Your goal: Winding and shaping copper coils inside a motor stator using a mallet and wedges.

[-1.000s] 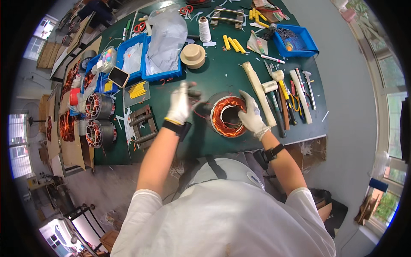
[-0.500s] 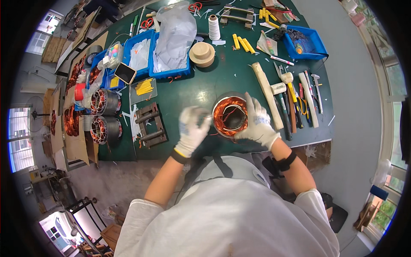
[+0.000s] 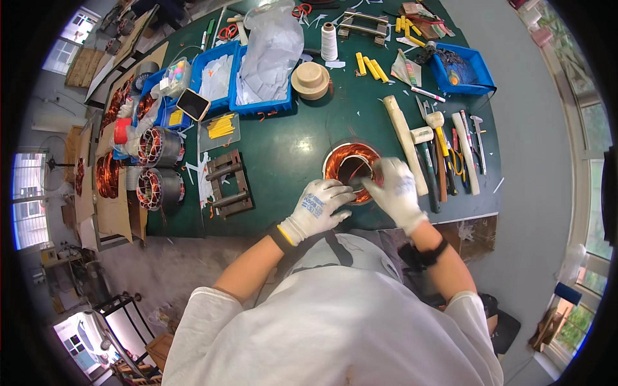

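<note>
A motor stator (image 3: 339, 157) with orange copper windings stands on the green table in front of me, its round bore facing up. My left hand (image 3: 317, 209), in a white glove, lies against the near left rim. Its fingers are stretched out over the edge, with the thumb apart. On the right side my gloved right hand (image 3: 398, 193) reaches over the windings, fingers bent toward the bore. Motion smears its fingertips, so whether a wire is between them does not show. Both hands hide part of the near rim.
Left of the stator lie a metal fixture with two bars (image 3: 226, 183) and finished stators (image 3: 161, 147). Blue bins (image 3: 262, 105), a beige flanged block (image 3: 311, 81) and a thread cone (image 3: 329, 42) stand farther back. A wooden stick (image 3: 405, 145) and a white-headed mallet (image 3: 421, 135) lie right.
My left hand has moved right, from beside the stator onto its near rim. My right hand has shifted from the outer right rim, its fingers now bent over the windings.
</note>
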A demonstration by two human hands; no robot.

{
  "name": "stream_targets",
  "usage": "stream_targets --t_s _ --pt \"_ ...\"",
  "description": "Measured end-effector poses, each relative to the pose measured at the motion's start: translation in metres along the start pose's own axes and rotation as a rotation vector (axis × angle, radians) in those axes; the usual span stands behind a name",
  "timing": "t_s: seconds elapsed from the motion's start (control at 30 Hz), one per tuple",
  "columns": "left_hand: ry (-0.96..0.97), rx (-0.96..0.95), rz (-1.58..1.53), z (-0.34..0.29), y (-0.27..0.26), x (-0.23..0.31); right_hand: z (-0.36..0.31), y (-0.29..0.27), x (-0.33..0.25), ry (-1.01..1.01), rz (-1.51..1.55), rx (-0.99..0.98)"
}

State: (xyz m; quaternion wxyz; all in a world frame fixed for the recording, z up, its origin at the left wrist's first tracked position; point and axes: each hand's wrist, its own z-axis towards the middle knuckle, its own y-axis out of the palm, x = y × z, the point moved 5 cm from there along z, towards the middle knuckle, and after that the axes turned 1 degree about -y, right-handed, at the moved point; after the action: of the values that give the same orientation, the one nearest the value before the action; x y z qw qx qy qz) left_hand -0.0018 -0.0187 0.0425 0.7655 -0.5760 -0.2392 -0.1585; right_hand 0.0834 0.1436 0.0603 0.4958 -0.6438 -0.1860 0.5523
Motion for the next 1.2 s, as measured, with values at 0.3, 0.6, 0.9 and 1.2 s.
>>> stream_targets --t_s 0.3,0.6,0.9,1.2 --pt "-0.624 0.447 -0.218 0.001 -0.001 -0.043 0.014 0.024 -0.002 -0.239 -0.234 0.016" --pt "-0.725 0.227 -0.448 0.011 0.048 -0.049 -0.024 0.001 -0.020 -0.300 0.036 -0.048" --pt "-0.697 0.071 -0.658 0.014 0.024 -0.091 0.050 0.032 -0.005 0.005 -0.335 -0.115" --pt "-0.742 0.469 -0.760 -0.003 -0.020 -0.083 0.024 0.035 0.001 -0.042 -0.343 -0.006"
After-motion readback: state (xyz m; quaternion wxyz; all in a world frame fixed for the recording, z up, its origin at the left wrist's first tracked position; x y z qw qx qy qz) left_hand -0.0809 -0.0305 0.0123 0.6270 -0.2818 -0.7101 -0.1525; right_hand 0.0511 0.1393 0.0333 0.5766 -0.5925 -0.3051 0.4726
